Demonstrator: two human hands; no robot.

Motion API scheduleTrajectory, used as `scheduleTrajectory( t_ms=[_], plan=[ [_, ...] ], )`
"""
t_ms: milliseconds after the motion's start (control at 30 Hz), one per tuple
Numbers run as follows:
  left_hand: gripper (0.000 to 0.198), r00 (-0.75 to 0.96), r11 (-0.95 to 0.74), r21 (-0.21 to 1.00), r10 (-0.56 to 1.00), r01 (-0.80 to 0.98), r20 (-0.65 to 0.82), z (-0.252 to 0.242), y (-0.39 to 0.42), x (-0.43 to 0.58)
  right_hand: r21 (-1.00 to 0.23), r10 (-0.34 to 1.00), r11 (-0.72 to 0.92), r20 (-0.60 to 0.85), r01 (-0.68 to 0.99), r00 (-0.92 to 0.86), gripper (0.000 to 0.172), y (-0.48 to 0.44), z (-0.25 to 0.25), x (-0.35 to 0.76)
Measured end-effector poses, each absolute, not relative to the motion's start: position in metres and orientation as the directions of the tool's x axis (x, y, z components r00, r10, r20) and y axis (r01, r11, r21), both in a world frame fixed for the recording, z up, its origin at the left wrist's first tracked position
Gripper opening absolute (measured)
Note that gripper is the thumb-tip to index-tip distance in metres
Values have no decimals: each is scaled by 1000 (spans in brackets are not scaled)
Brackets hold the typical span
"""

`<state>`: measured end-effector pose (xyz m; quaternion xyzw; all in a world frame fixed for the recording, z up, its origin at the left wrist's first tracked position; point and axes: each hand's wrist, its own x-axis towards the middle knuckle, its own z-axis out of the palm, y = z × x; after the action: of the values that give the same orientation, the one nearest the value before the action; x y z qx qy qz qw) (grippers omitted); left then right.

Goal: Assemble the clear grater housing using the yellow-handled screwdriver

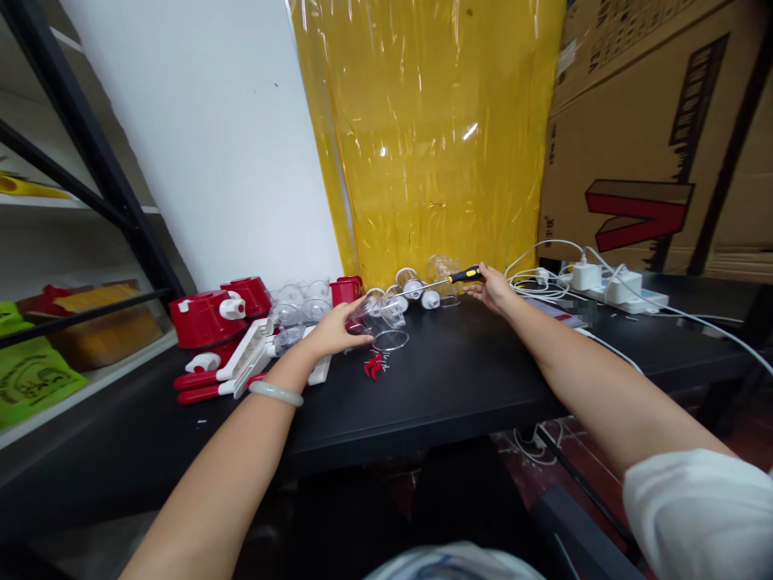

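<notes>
One screwdriver (465, 275), its handle gripped by the right hand (492, 290); one clear cup (386, 324), held in the curled left hand (339, 329); the shaft ran between the hands toward that cup, tip contact unclear; at least three white caps (413, 289) sat beyond; one red cluster (374, 366) lay nearer.

The screwdriver (465, 275) is black and yellow on its handle, silvery along its shaft. The plastic cup (379, 324) is clear and colourless, the round caps (431, 300) white, the small clips (374, 366) bright red. Glossy red housings (202, 322) carry white knobs (233, 306), and white levers (254, 354) are tipped in red. The bangle (276, 393) is milky pale green, the sleeve (694, 507) white, the tabletop (459, 379) plain black. The plastic curtain (428, 137) is translucent amber yellow; the cardboard box (634, 137) is brown, printed with black lettering and a red V.
</notes>
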<state>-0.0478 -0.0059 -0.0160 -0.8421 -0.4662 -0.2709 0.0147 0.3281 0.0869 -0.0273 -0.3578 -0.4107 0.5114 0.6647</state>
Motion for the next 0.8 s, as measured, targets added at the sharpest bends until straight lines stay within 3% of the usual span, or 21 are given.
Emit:
scheduleTrajectory(
  t_ms=[200,300,433,567,700,800],
  plan=[
    [98,421,-573,232,770,786,479,-15,-7,-48,-925,940,301,246,-233,237,31,96,-33,330],
    [97,417,-572,234,771,786,482,-15,-7,-48,-935,961,213,149,-282,233,38,95,-29,330],
    [95,422,-578,234,767,782,483,-15,-7,-48,-900,981,162,102,-404,168,24,88,-23,329],
    [96,424,-582,244,767,776,482,-16,-7,-48,-909,969,226,173,-351,177,12,87,-26,329],
    [97,430,-591,255,765,765,480,-16,-6,-49,-940,943,272,218,-208,251,25,92,-29,330],
    [96,435,-599,252,757,760,487,-15,-6,-49,-946,962,185,119,-267,247,34,92,-26,329]
  ],
)
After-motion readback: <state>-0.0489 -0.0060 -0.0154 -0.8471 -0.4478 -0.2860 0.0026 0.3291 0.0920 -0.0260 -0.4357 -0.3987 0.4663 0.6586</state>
